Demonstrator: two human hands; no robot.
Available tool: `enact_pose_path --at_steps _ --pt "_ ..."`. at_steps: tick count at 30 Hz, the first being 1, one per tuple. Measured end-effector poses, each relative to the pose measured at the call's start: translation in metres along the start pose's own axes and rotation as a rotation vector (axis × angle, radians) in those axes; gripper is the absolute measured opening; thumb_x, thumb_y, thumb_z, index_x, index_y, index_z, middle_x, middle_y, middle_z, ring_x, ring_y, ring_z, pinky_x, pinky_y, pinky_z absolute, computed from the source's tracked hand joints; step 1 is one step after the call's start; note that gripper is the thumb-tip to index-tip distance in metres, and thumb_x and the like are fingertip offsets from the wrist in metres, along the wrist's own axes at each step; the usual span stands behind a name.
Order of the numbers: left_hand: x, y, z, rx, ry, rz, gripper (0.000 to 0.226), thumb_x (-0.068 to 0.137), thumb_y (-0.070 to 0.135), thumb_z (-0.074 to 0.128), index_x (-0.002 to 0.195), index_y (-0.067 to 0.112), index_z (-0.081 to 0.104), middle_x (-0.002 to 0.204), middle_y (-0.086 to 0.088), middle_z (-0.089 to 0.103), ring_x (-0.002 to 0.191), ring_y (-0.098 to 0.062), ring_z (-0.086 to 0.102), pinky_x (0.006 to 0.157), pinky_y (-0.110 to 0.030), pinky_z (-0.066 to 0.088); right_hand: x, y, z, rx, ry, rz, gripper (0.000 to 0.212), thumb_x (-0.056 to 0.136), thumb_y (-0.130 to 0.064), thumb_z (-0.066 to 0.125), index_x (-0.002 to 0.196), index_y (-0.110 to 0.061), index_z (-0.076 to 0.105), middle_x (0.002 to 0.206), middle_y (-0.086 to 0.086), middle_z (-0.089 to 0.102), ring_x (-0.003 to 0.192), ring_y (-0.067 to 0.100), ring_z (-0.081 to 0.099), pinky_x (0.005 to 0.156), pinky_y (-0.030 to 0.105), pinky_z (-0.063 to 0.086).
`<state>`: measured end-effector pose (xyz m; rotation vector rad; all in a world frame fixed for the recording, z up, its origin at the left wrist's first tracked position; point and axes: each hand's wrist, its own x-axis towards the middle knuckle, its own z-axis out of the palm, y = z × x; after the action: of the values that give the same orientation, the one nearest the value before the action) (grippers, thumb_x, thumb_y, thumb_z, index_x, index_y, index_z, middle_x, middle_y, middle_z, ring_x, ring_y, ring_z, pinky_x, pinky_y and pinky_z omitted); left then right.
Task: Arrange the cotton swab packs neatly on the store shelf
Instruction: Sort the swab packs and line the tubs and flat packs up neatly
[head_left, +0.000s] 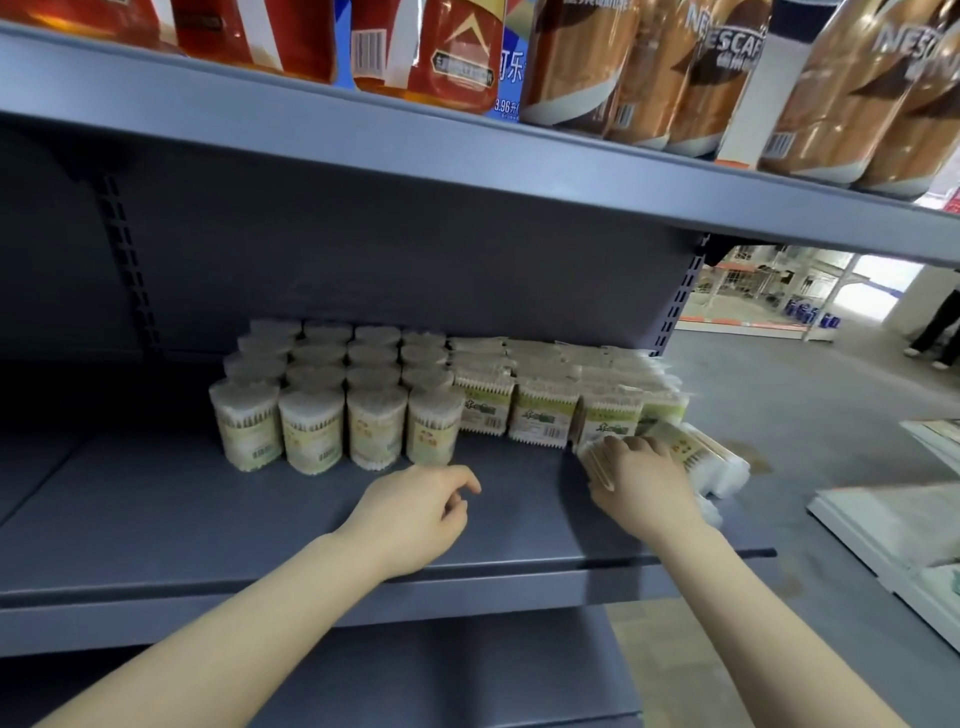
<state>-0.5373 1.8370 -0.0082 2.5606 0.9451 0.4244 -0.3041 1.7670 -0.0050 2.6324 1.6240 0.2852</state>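
Round cotton swab packs (311, 415) stand upright in tidy rows on the grey store shelf (208, 519). To their right, flat rectangular swab packs (540, 421) stand in rows running back to the shelf wall. At the shelf's right end a loose flat swab pack (696, 452) lies tilted. My right hand (644, 483) grips its left end, fingers curled over the top. My left hand (415, 514) hovers over the bare shelf in front of the round packs, fingers loosely curled, holding nothing.
The upper shelf (467, 156) hangs close overhead, loaded with red drink bottles (431, 52) and brown Nescafé bottles (649, 67). The shelf upright (680, 306) marks the right end. Beyond it are grey floor, white boards (893, 519) and a person's legs (935, 332) in the distance.
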Motion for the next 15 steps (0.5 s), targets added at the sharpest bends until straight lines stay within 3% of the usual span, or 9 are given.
enact_pose_path --at_steps 15 --pt "0.004 0.003 0.011 -0.018 0.008 0.014 0.030 0.093 0.024 0.041 0.119 0.033 0.054 0.072 0.019 0.048 0.077 -0.004 0.047 0.068 -0.022 0.039 -0.006 -0.012 -0.014 0.004 -0.042 -0.085 0.046 0.077 -0.026 0.057 0.121 -0.014 0.049 0.121 0.010 0.048 0.109 0.030 0.049 0.075 0.028 0.037"
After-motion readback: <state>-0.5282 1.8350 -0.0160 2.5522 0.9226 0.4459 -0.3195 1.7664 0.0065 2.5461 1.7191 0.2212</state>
